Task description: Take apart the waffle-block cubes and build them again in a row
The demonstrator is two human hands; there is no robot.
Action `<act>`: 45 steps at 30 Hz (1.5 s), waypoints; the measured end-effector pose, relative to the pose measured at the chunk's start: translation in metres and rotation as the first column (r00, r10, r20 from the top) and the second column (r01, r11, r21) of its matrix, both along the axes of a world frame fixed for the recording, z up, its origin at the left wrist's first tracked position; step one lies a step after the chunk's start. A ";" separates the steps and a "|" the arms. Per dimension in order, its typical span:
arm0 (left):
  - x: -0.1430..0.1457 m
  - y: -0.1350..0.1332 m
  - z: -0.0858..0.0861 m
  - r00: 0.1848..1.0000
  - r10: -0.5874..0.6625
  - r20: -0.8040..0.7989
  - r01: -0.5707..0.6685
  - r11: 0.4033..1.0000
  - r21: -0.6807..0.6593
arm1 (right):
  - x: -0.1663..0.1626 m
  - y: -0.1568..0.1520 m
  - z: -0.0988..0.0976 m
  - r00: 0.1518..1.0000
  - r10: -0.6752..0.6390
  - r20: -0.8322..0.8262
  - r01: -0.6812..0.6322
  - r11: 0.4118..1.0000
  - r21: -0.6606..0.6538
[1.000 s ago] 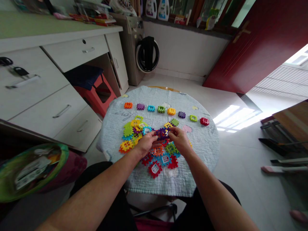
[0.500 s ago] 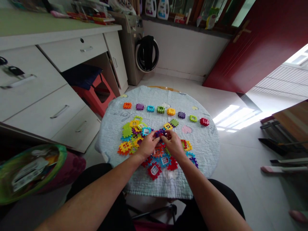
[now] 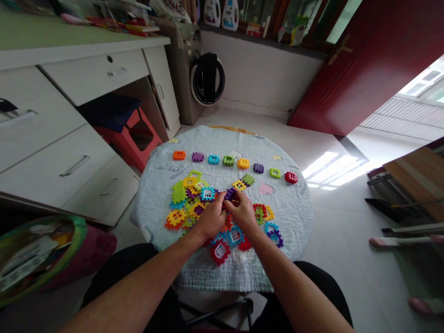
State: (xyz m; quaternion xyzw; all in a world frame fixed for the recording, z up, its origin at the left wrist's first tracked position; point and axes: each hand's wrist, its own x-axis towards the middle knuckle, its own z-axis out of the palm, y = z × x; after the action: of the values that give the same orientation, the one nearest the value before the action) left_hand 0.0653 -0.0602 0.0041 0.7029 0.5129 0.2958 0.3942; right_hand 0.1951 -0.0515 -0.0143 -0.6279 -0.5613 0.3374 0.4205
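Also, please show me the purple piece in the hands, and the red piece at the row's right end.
Purple piece (image 3: 229, 193), head view: its uncovered upper part.
Row's red piece (image 3: 291, 177), head view: middle of its top.

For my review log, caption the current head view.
Left hand and right hand hold a purple piece over a colorful pile.

Illumination: moderate daylight. The brightest source is the opening (image 3: 412, 113) far to the right of the right hand (image 3: 242, 213). Glare: overexposed patches on the floor (image 3: 324, 169), right of the same hand. The counter (image 3: 293, 210) beneath is evenly lit, with soft shadows. Dim zone: the cabinet recess (image 3: 142, 92), beyond the left hand (image 3: 211, 218). Wide-angle distortion stretches objects toward the edges; outermost detail is smeared. The purple piece (image 3: 229, 194) between the fingers is too dark to resolve.
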 end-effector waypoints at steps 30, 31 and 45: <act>-0.068 0.062 -0.002 0.929 0.363 0.067 -0.363 0.932 -0.017 | 0.165 0.199 -0.002 0.443 0.315 0.839 -0.173 0.949 -0.265; -0.069 0.063 -0.002 0.929 0.365 0.060 -0.365 0.931 -0.020 | 0.164 0.201 -0.003 0.434 0.328 0.839 -0.180 0.944 -0.276; -0.068 0.062 0.000 0.945 0.325 -0.044 -0.324 0.946 0.018 | 0.162 0.200 -0.008 0.467 0.324 0.823 -0.183 0.946 -0.269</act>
State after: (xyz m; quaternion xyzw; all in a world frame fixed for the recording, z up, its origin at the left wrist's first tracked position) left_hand -0.0026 0.0015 0.0037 0.6178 0.6289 0.3429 0.3243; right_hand 0.3574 0.1485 -0.0226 -0.6493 -0.7562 0.0801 -0.0134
